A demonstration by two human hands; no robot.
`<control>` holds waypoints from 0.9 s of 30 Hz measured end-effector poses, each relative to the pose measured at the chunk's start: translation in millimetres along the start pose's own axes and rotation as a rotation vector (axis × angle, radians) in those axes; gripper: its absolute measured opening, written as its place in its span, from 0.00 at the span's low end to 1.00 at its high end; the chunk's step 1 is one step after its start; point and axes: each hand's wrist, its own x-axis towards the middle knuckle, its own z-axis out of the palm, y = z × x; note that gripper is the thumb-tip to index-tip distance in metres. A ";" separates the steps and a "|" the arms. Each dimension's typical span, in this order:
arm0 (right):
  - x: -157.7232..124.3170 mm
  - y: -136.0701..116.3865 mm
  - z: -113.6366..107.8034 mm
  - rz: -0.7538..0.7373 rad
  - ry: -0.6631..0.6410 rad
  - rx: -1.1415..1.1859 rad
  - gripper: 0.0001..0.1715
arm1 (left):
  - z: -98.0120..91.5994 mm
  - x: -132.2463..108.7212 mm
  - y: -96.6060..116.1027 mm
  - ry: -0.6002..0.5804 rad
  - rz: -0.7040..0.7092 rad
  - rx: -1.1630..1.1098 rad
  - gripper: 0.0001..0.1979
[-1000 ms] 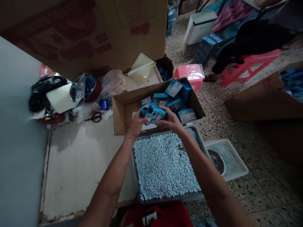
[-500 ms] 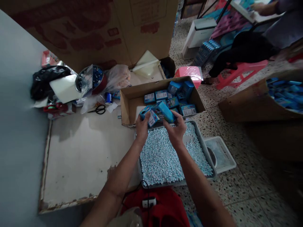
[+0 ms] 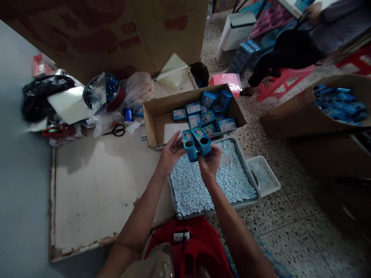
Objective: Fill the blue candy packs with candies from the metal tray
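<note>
Two small blue printed boxes point(image 3: 189, 148) stand side by side over the tray, each with a round dark hole in the end facing me. My right hand point(image 3: 211, 162) grips them from the right and below, its thumb under them. Just left of the boxes is my left hand point(image 3: 170, 154), its fingers apart; its thumb comes close to the left box, and I cannot tell if it touches. Below lies a grey tray point(image 3: 246, 168) full of small pale blue and white pellets point(image 3: 199, 189). Behind it, a cardboard box point(image 3: 158, 112) holds several similar blue boxes point(image 3: 194, 108).
Scissors point(image 3: 117, 130), a blue can point(image 3: 127, 115) and a red bowl point(image 3: 117, 98) sit on the worn table point(image 3: 95, 185). A lidded container point(image 3: 268, 175) is right of the tray. Further right stands a carton point(image 3: 278, 119) of blue packs. A person point(image 3: 342, 25) sits at back right.
The two boxes, one in each hand before, are now together in my right hand with their holed ends toward me. My left hand has let go and opened. The view has shifted slightly.
</note>
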 end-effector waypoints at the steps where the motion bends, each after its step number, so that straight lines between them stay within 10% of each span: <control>1: -3.5 -1.3 -0.1 0.058 -0.025 0.034 0.26 | -6.5 3.5 0.6 -0.008 0.013 0.049 0.44; 9: -56.9 -8.7 12.0 0.462 -0.336 0.246 0.40 | -46.1 13.4 21.2 -0.343 -0.342 0.230 0.45; 20: -156.9 33.5 -48.3 0.536 -1.024 -0.335 0.29 | -127.3 -123.0 -29.4 -0.116 -0.656 0.494 0.35; 23: -148.4 51.5 -87.1 0.398 -0.843 -0.514 0.18 | -128.5 -134.7 -51.3 0.050 -0.541 0.605 0.32; 27: -130.5 84.6 -149.8 0.262 -0.191 -0.893 0.22 | -117.2 -116.8 -62.1 0.123 -0.383 0.794 0.32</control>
